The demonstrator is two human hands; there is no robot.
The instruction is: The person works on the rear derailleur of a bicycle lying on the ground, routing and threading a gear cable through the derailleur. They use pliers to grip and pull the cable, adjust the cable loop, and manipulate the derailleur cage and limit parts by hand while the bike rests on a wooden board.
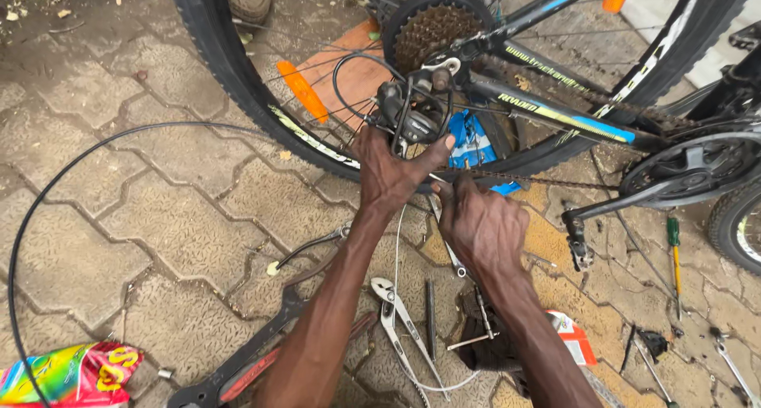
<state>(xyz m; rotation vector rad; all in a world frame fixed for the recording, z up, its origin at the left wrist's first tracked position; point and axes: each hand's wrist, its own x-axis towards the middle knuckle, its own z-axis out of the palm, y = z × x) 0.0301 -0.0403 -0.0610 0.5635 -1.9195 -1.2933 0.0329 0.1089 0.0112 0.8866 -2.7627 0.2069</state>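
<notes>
A bicycle's rear wheel stands before me with a rusty cog cluster and a black rear derailleur. My left hand grips the lower part of the derailleur, thumb pressed up against it. My right hand is just below the chain, fingers curled around a thin tool or cable end that I cannot make out. A thin silver cable hangs down from the derailleur between my forearms. A black cable housing loops out over the paving at left.
Pliers, a spanner, hex keys, a green-handled screwdriver and other tools lie on the paving stones. A colourful packet sits at bottom left. The crank and pedal hang at right.
</notes>
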